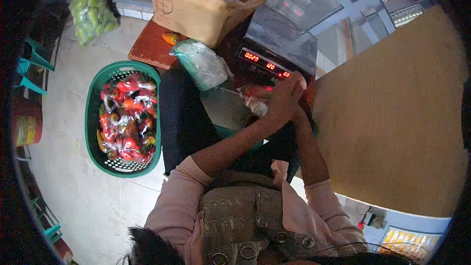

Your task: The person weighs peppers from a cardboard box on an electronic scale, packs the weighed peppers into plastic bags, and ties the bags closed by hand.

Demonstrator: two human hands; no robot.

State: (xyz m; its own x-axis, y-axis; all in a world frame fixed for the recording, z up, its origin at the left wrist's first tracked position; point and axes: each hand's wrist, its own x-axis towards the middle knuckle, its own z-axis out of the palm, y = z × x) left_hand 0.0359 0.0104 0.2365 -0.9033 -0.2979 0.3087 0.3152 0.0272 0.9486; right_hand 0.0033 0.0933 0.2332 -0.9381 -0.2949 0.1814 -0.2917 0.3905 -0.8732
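Note:
In the head view, my left hand is raised in front of the digital scale, fingers pressed together and their tips near its lit red display. What it pinches is hidden. My right hand meets it from below, and its fingers are covered by the left hand and forearm. Beside the left forearm is a small clear plastic bag with something reddish inside. Whether either hand grips that bag cannot be made out. The display reads about 0.020 and 1.20.
A green basket of bagged red peppers stands at the left. Behind it are a bag of green peppers, a cardboard box, a loose orange pepper and a pack of plastic bags. A brown board fills the right.

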